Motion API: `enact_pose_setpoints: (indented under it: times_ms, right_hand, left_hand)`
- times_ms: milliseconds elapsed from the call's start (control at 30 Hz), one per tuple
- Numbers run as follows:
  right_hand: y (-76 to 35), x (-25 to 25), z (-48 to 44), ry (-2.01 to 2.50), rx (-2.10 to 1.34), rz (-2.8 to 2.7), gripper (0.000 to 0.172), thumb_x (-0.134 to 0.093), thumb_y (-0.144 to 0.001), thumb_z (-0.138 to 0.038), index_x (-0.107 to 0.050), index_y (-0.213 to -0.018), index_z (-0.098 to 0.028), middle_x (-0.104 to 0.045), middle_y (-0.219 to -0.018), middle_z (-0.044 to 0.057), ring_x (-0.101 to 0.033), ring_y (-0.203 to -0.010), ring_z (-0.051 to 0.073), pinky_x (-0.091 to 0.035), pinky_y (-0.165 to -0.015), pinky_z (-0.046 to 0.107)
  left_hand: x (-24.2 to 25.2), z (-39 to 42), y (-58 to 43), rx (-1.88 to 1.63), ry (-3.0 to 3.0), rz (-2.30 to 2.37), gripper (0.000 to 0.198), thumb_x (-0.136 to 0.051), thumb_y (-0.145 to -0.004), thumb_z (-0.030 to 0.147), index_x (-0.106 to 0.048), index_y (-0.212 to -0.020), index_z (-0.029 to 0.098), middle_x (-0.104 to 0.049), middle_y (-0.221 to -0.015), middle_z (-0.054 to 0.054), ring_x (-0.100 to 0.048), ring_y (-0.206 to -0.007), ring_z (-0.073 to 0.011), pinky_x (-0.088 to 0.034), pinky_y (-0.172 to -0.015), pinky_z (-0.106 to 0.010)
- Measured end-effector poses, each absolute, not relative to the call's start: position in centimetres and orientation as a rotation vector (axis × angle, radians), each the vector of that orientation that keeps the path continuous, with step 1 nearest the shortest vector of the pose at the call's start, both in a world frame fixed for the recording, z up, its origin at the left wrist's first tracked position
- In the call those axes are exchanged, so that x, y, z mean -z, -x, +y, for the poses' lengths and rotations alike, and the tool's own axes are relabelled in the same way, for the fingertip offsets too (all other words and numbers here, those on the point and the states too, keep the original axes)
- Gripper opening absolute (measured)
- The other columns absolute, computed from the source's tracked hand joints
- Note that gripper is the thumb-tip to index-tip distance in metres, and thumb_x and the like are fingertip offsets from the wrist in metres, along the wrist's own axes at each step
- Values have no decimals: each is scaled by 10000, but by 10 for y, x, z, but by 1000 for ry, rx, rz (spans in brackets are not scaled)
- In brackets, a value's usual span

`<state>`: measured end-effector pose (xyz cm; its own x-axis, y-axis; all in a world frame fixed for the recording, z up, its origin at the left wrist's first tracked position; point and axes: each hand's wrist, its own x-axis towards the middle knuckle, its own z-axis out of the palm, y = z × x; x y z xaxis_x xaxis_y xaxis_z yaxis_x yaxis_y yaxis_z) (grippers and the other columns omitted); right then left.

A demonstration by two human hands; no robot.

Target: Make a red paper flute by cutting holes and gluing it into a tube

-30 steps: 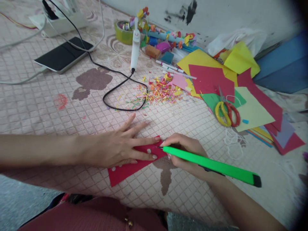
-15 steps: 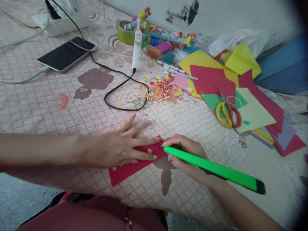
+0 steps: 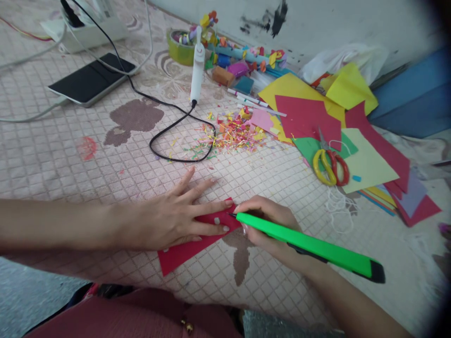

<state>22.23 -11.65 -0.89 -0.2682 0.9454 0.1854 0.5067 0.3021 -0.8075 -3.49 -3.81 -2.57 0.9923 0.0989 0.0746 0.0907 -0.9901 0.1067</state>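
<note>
My left hand [image 3: 169,217] lies flat with fingers spread, pressing a red paper strip [image 3: 183,251] onto the quilted pink mat [image 3: 70,155]. The strip has small holes cut in it. My right hand [image 3: 268,225] is wrapped round a bright green utility knife [image 3: 306,244]. The knife's thin blade tip touches the red strip just beside my left fingertips. The knife's black end points off to the right.
Yellow-and-red scissors [image 3: 330,166] lie on coloured paper sheets [image 3: 317,117] at the right. Paper scraps [image 3: 234,134] are heaped in the middle, by a white glue gun [image 3: 196,70] with a black cable. A dark tablet [image 3: 89,77] and tape roll [image 3: 179,47] lie farther back.
Almost nothing has changed. Both hands stay on the red strip, with the knife shifting only slightly as the view drifts.
</note>
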Motion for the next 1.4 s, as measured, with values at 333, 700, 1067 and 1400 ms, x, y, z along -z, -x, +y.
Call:
enact_pose_setpoints:
  times_ms: [333, 700, 1067, 1400]
  right_hand:
    - [-220, 6, -111, 1211, -760, -1932, 210, -584, -854, -98, -694, -975, -228, -736, -854, 14, -702, -747, 127, -552, -637, 239]
    - [-219, 15, -115, 1247, -697, -1901, 229, -578, -829, -68, -682, -949, -233, -728, -844, -12, -676, -730, 102, -528, -645, 217]
    - [-222, 17, -119, 1304, -806, -1869, 244, -589, -822, -84, -683, -982, -241, -708, -854, -20, -651, -680, 105, -520, -633, 237]
    - [-218, 9, -116, 1294, -753, -1890, 225, -576, -820, -91, -681, -957, -235, -720, -824, -11, -650, -656, 110, -516, -598, 231]
  left_hand:
    - [27, -45, 28, -153, -2969, 247, 530, -637, -948, 293, -510, -1459, 354, -349, -1634, -82, -239, -1494, -502, -211, -1075, -848]
    - [21, -25, 33, -56, -2975, 40, 678, -654, -933, 284, -378, -1536, 427, -281, -1666, 9, -145, -1524, -481, -170, -1144, -796]
    - [22, -41, 31, -112, -2950, 177, 567, -651, -935, 261, -499, -1462, 406, -322, -1651, 2, -233, -1500, -486, -220, -1103, -822]
    - [14, -22, 34, -51, -2889, 0, 556, -558, -982, 230, -447, -1511, 365, -269, -1665, -7, -133, -1557, -353, -164, -1231, -665]
